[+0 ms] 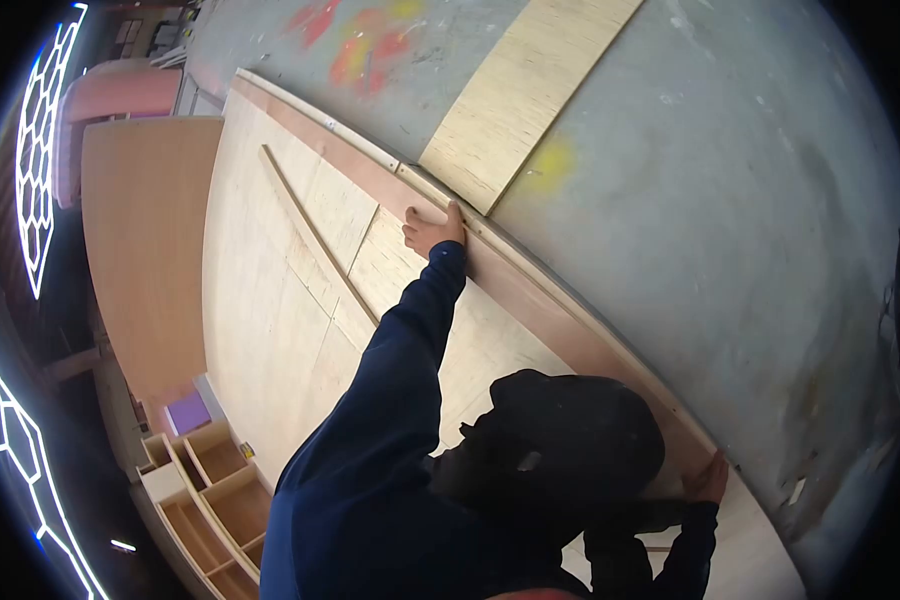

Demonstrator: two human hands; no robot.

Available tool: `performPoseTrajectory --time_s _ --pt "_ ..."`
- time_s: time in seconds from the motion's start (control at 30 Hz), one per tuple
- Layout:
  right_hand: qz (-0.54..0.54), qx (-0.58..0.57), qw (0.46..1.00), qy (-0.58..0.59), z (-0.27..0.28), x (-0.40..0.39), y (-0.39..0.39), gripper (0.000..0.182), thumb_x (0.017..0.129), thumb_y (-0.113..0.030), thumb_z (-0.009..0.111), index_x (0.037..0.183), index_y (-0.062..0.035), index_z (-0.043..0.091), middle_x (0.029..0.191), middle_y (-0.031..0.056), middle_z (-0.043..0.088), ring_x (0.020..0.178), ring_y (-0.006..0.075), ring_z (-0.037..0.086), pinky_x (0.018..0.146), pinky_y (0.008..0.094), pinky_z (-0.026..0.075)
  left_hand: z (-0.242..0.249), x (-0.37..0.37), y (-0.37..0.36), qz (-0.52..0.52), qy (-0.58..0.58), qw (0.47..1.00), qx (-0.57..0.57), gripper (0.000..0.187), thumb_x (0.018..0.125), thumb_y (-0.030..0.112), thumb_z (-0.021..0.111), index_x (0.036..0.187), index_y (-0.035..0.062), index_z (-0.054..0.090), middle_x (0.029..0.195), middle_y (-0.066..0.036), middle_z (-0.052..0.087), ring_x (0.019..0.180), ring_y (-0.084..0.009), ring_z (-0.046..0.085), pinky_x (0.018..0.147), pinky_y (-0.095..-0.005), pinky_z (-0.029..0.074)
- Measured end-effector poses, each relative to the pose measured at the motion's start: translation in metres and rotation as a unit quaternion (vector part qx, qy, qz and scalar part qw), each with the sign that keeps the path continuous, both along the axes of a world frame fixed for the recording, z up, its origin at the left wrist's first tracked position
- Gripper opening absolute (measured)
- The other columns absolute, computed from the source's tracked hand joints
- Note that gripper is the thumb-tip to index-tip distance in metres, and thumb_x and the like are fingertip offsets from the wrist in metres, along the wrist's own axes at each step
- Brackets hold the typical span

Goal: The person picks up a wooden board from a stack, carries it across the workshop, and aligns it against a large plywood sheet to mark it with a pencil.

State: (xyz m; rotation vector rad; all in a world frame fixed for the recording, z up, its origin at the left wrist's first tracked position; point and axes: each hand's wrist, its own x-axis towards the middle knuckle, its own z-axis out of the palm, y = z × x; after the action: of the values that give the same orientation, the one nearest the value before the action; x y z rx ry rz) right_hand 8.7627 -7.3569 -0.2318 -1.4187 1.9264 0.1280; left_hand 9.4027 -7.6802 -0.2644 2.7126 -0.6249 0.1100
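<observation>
My left hand (435,235), in a dark blue sleeve, grips a long wooden strip (560,330) along the edge of a large pale plywood panel (300,230). Its thumb lies over the outer edge and its fingers bend onto the inner side. At the lower right, my right hand (708,480) is closed around the same edge, its fingers partly hidden. A black rounded shape (560,440) that I cannot make out covers part of the panel between the two arms. A narrow wooden batten (315,235) lies slantwise on the panel.
Beyond the strip, a plywood board (530,95) lies on the grey floor (730,230), which has red and yellow paint marks. A brown panel (150,250) stands at the left, above wooden shelving (210,500). Bright hexagonal lights (40,150) line the far left.
</observation>
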Motion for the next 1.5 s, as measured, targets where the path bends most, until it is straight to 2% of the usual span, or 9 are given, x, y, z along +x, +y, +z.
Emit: performPoseTrajectory --time_s 0.23,0.33,0.43,0.5,0.83,1.0,1.2,1.33,1.5 --pt "0.0 -0.003 0.999 0.034 -0.01 0.001 0.007 0.106 0.053 -0.014 0.086 0.14 -0.0039 0.028 0.125 0.0238 0.045 0.118 0.0395 0.044 0.101 0.0428 0.038 0.002 0.003 -0.003 -0.014 0.004 0.999 -0.031 0.08 0.064 0.043 0.073 0.128 0.0065 0.041 0.117 -0.025 0.043 0.115 -0.0411 0.038 0.099 -0.0487 0.033" --pt "-0.197 0.024 0.975 -0.098 -0.028 -0.003 0.008 0.107 0.054 -0.019 0.086 0.141 -0.0047 0.027 0.128 0.0253 0.043 0.122 0.039 0.041 0.103 0.042 0.037 0.007 0.01 -0.005 -0.027 0.024 0.999 -0.037 0.082 0.066 0.044 0.072 0.131 0.0069 0.039 0.121 -0.029 0.039 0.118 -0.0439 0.035 0.102 -0.0504 0.03" --pt "0.038 0.068 0.985 0.156 0.024 0.042 -0.055 0.098 0.056 -0.026 0.085 0.137 -0.0039 0.035 0.13 0.0253 0.045 0.123 0.0367 0.044 0.103 0.0411 0.039 0.005 0.014 -0.002 -0.034 0.045 0.998 -0.037 0.085 0.067 0.045 0.072 0.135 0.0072 0.037 0.129 -0.034 0.034 0.124 -0.0471 0.03 0.105 -0.0518 0.026" --pt "0.297 0.426 0.832 0.193 0.075 0.063 -0.115 0.078 0.062 -0.031 0.08 0.127 -0.0025 0.047 0.127 0.024 0.05 0.12 0.0349 0.049 0.101 0.04 0.041 0.009 0.014 0.001 -0.041 0.077 0.995 -0.044 0.089 0.068 0.047 0.072 0.138 0.0074 0.034 0.137 -0.04 0.024 0.129 -0.0502 0.023 0.108 -0.053 0.022" --pt "0.285 0.0 0.948 0.144 0.311 0.165 -0.342 0.045 0.073 -0.012 0.058 0.118 -0.0065 0.056 0.1 0.0222 0.064 0.092 0.0429 0.059 0.084 0.0473 0.047 0.018 0.013 0.001 -0.03 0.117 0.992 -0.022 0.092 0.068 0.048 0.072 0.141 0.0099 0.03 0.139 -0.038 0.022 0.132 -0.0482 0.02 0.11 -0.0499 0.019" --pt "0.152 -0.135 0.977 0.065 0.381 0.174 -0.363 0.031 0.078 -0.007 0.059 0.11 -0.0052 0.062 0.079 0.011 0.064 0.067 0.019 0.061 0.062 0.0287 0.046 0.022 0.013 -0.001 -0.022 0.126 0.992 -0.015 0.092 0.069 0.048 0.071 0.141 0.0105 0.029 0.139 -0.038 0.021 0.133 -0.0475 0.018 0.11 -0.0495 0.019" --pt "0.071 0.037 0.992 -0.101 0.32 0.147 -0.395 0.026 0.084 -0.008 0.06 0.109 -0.0023 0.062 0.073 0.0028 0.058 0.065 0.008 0.055 0.06 0.0217 0.043 0.024 0.014 -0.002 -0.017 0.108 0.994 -0.015 0.092 0.068 0.049 0.071 0.14 0.01 0.03 0.137 -0.038 0.023 0.13 -0.0478 0.021 0.109 -0.0515 0.02" --pt "0.236 -0.006 0.962 -0.14 0.296 0.201 -0.513 0.024 0.084 -0.011 0.061 0.106 -0.0015 0.062 0.074 0.0038 0.059 0.066 0.0084 0.055 0.061 0.0237 0.044 0.023 0.015 -0.011 -0.023 0.094 0.995 -0.015 0.091 0.067 0.049 0.071 0.139 0.009 0.031 0.135 -0.039 0.024 0.128 -0.0491 0.023 0.107 -0.0538 0.021" --pt "0.372 -0.095 0.92 -0.08 0.235 0.204 -0.616 0.021 0.081 -0.008 0.054 0.098 -0.0015 0.063 0.082 0.0166 0.064 0.07 0.0306 0.063 0.066 0.0373 0.05 0.026 0.017 -0.017 -0.006 0.121 0.983 0.139 0.097 0.07 0.056 0.066 0.143 0.0109 0.021 0.141 -0.036 0.018 0.131 -0.0476 0.02 0.106 -0.0569 0.022"
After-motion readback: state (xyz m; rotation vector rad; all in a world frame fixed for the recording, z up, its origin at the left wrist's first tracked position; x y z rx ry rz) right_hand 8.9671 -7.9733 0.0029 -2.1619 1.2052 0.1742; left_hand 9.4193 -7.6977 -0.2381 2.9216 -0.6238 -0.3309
